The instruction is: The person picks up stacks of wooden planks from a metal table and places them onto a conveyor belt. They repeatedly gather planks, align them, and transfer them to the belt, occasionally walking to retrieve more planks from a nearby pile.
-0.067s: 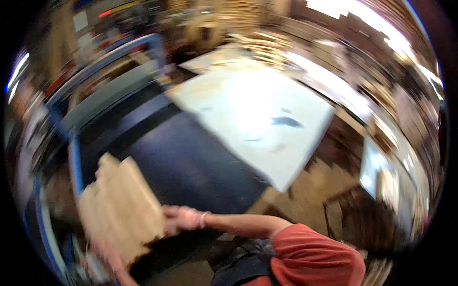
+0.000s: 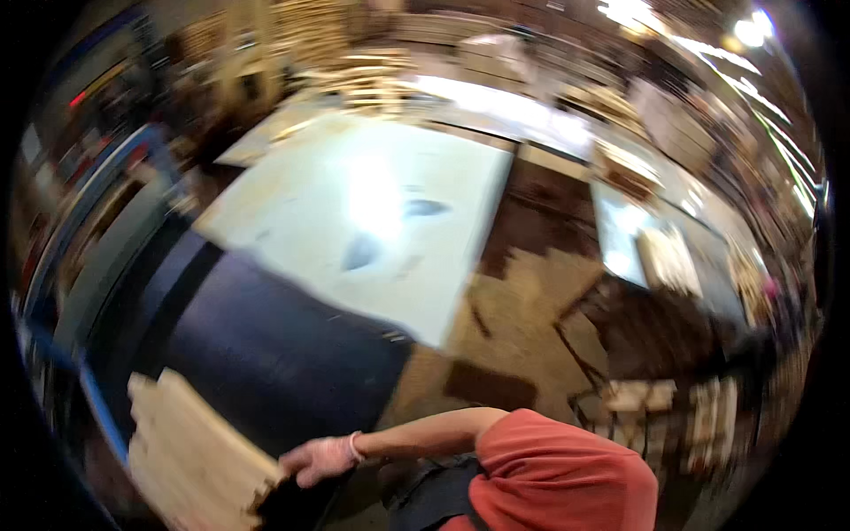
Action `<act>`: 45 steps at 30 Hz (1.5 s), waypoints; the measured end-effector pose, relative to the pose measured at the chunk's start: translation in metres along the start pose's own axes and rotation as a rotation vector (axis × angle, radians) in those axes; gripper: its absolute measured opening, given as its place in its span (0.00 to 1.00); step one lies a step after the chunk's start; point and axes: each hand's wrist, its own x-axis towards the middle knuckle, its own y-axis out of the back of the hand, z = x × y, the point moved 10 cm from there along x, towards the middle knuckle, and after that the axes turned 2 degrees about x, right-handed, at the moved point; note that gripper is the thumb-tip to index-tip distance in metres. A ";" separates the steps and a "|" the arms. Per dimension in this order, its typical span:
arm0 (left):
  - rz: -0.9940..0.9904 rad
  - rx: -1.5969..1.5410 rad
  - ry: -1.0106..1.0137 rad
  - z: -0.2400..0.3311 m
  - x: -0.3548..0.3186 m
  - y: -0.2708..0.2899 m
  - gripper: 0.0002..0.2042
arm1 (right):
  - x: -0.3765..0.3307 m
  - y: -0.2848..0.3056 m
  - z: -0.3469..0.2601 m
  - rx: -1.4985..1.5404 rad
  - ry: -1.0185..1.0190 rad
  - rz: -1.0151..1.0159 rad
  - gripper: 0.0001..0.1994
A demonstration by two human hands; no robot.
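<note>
A batch of pale wooden slats [image 2: 195,451], side by side with uneven ends, is held at the lower left, tilted. My right hand [image 2: 323,458], in a pale glove, is closed on its right edge, with the fingers partly hidden at the wood. The left hand lies outside the picture. Beyond the slats stretches a dark, smooth surface [image 2: 266,327] like a belt or sheet. A light-topped table [image 2: 301,203] with dark marks and a bright glare adjoins it.
A blue metal frame [image 2: 99,398] runs along the left side. Stacked wood pieces [image 2: 363,80] stand beyond the light table. On the right, a shiny-topped table [image 2: 620,234] bears a wood bundle [image 2: 668,261]. More wood pieces [image 2: 642,396] sit at the lower right. Brown floor [image 2: 531,310] shows between.
My view has swung to the right, so the tables now sit further left. The slats and my right hand appear lower in the picture, and my left hand has left the view.
</note>
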 end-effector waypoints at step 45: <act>-1.724 -0.401 -0.768 0.999 -0.714 -0.509 0.16 | -1.146 0.010 0.344 0.506 -0.873 2.106 0.39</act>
